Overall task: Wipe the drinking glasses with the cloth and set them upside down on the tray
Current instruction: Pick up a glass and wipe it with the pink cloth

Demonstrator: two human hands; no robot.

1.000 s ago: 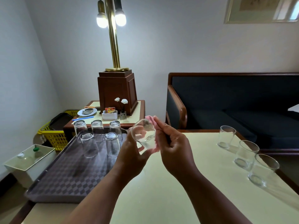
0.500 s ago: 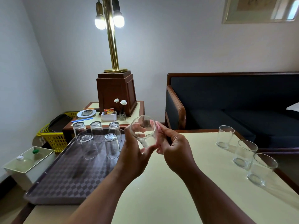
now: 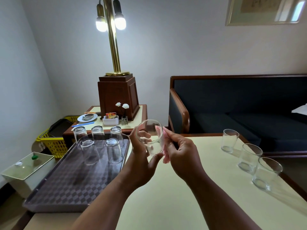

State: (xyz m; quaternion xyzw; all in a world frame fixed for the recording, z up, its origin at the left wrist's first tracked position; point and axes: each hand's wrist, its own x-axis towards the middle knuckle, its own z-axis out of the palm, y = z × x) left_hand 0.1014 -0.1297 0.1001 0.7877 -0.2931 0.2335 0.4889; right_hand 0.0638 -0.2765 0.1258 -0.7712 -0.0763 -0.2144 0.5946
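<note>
- While the left hand grips a clear drinking glass above the table's near edge, its mouth tips toward the camera; fingers wrap the far side, thumb under the base.
- Right hand closed in a pinch on a pink cloth, pressed against the glass wall on that hand's side. Cloth shows between glass and fingers, a fold hanging below.
- Left of the left hand: dark checkered tray, partly on the table. Five glasses stand upside down at its far end, three in the back row, two in front.
- Well right of the right hand: three upright glasses on the table in a slanting line, apart from each other.
- Beyond both hands: side table with lamp, small flower vase, plate.
- Further left, beyond the tray: yellow basket.
- Behind the right hand: dark sofa.
</note>
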